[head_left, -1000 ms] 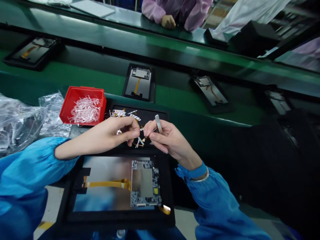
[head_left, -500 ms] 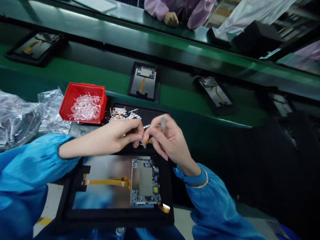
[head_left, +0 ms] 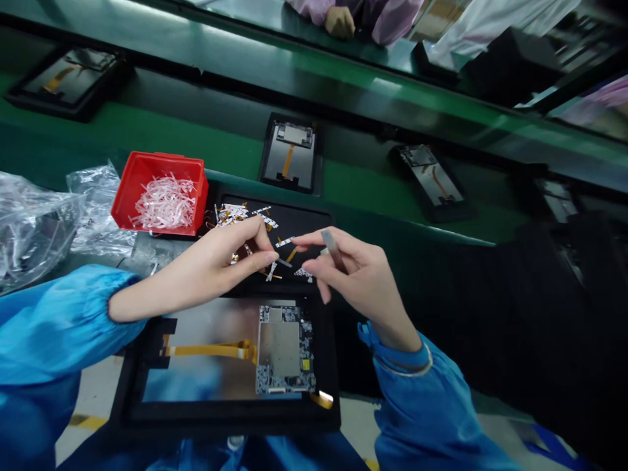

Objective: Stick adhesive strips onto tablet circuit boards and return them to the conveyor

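My left hand (head_left: 230,261) hovers over a black tray (head_left: 304,226) strewn with small flex strips (head_left: 234,213), its thumb and forefinger pinched on the end of one small strip (head_left: 282,262). My right hand (head_left: 353,275) faces it and grips metal tweezers (head_left: 330,246), whose tip reaches toward the same strip. Below both hands lies an open tablet back (head_left: 206,366) in a black frame, with a circuit board (head_left: 284,350) and an orange ribbon cable (head_left: 210,351).
A red bin (head_left: 142,180) of white peeled strips stands left of the tray, beside crumpled clear plastic bags (head_left: 34,222). Several more tablet frames (head_left: 290,154) lie on the green conveyor. Another person's hand (head_left: 339,21) rests at the far side.
My hands have parted slightly and the right hand has tilted the tweezers flatter. The strip is now stretched between my left fingers and the tweezers. The view shifted down a little.
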### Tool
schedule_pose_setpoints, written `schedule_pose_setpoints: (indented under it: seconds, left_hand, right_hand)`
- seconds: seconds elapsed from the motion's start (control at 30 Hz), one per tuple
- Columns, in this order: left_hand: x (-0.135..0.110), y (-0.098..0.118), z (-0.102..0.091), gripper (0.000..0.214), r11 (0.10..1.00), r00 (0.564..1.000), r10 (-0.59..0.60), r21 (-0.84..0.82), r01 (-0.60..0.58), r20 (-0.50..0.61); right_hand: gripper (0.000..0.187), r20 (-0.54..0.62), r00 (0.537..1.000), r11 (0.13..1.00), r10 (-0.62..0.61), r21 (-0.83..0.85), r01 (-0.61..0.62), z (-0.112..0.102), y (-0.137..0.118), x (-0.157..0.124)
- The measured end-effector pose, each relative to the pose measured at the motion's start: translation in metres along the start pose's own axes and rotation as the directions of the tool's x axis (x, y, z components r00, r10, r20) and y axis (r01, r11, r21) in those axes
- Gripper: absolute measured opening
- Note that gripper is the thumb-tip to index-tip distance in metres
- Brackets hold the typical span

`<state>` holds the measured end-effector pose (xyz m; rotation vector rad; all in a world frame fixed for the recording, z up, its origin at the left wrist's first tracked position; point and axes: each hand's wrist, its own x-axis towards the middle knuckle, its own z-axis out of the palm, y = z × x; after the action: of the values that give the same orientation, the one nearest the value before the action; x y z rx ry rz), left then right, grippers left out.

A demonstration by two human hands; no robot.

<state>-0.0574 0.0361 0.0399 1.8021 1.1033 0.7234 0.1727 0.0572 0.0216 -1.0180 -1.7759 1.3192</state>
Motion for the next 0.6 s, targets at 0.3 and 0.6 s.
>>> schedule_pose_setpoints:
  seconds: [0.3, 0.6]
  left_hand:
    - [-0.008, 0.002, 0.001, 0.024, 0.976, 0.985, 0.149, 0.150, -0.161, 0.088]
    - [-0.040, -0.010, 0.011, 0.005, 0.907, 0.981, 0.146, 0.378, -0.185, 0.129]
  right_hand:
    - [0.013, -0.078, 0.969, 0.967, -0.233, -0.121, 0.223, -0.003, 0.001, -0.026]
    - [0.013, 0.138, 0.947, 0.825, -0.290, -0.465, 0.320, -0.007, 0.011, -0.046]
